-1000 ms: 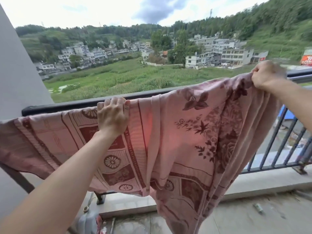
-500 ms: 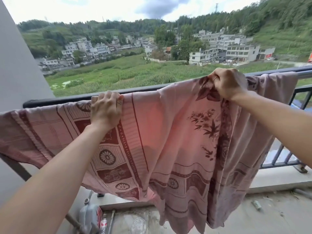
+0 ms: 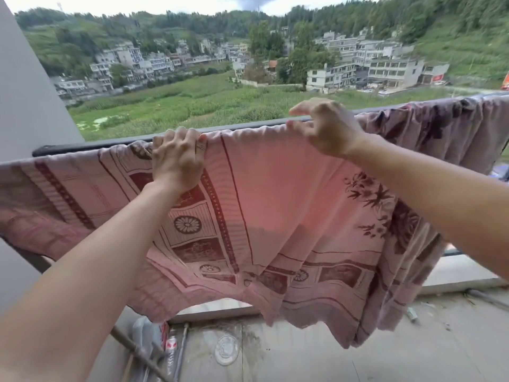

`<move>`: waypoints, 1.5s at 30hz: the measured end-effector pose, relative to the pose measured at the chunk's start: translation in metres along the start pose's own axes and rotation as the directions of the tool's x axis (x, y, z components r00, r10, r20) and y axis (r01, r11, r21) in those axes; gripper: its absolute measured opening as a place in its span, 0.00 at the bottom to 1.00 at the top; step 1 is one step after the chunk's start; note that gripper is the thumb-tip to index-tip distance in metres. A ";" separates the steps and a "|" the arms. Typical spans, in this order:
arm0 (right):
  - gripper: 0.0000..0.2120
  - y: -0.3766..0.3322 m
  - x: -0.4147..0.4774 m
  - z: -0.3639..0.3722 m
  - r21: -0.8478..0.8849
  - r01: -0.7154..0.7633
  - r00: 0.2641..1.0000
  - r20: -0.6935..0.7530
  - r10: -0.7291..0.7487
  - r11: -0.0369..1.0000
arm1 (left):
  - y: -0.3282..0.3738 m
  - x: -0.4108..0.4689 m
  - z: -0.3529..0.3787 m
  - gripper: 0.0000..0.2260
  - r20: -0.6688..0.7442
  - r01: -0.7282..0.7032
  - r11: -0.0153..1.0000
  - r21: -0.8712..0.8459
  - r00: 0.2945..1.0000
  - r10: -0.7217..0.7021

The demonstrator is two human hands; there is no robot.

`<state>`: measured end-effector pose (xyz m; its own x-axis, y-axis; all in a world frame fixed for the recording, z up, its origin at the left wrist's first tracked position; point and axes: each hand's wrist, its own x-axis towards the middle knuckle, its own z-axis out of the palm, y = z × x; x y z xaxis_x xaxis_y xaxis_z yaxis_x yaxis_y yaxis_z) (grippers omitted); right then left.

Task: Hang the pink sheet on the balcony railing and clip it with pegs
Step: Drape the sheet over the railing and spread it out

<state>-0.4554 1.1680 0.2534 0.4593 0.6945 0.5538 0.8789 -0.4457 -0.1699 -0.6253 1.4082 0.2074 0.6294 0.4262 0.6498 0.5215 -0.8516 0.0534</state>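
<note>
The pink sheet point(image 3: 275, 205), printed with dark red borders and flowers, hangs over the dark balcony railing point(image 3: 91, 146) and reaches down toward the floor. My left hand point(image 3: 177, 158) grips the sheet's top fold on the rail, fingers curled over it. My right hand point(image 3: 327, 125) is further right at the rail, fingers loosely spread above the fold and the thumb touching the cloth. To the right of that hand the sheet lies bunched along the rail. No pegs are in view.
A grey wall point(image 3: 30, 86) closes the left side. On the balcony floor under the sheet lie a plastic jug point(image 3: 146, 332), a can point(image 3: 170, 351), a pipe and a round floor drain point(image 3: 227, 348). A concrete kerb point(image 3: 454, 274) runs below the railing.
My right hand let go of the bunched cloth and slid left along the rail, leaving more sheet draped to its right. My left hand kept its grip.
</note>
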 end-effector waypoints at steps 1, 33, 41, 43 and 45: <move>0.22 -0.018 0.000 0.010 0.003 0.077 0.996 0.035 -0.077 0.997 | 0.001 -0.001 -0.003 0.23 0.014 -0.013 1.000 -0.011 1.000 0.013; 0.08 -0.098 0.082 0.011 0.332 0.129 0.990 -0.094 -0.103 0.934 | -0.162 0.006 -0.092 0.13 -0.206 0.526 0.722 -0.449 0.726 -0.656; 0.07 -0.069 0.082 -0.031 0.475 0.111 0.951 -0.307 0.046 0.873 | -0.113 0.000 -0.093 0.08 -0.267 0.491 0.757 -0.431 0.732 -0.627; 0.09 -0.072 0.086 -0.045 0.453 0.119 0.931 -0.360 0.059 0.883 | -0.116 -0.007 -0.093 0.12 -0.090 0.588 0.558 -0.585 0.637 -0.765; 0.10 -0.071 0.087 -0.051 0.402 0.095 0.960 -0.280 0.023 0.911 | -0.119 -0.026 -0.094 0.15 0.142 0.672 0.406 -0.619 0.605 -0.784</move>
<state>-0.4844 1.2306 0.3551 0.4253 0.4983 0.7555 0.8958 -0.1129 -0.4299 -0.7576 1.4695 0.2560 0.0540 0.9684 0.2435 0.2779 -0.2488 0.9278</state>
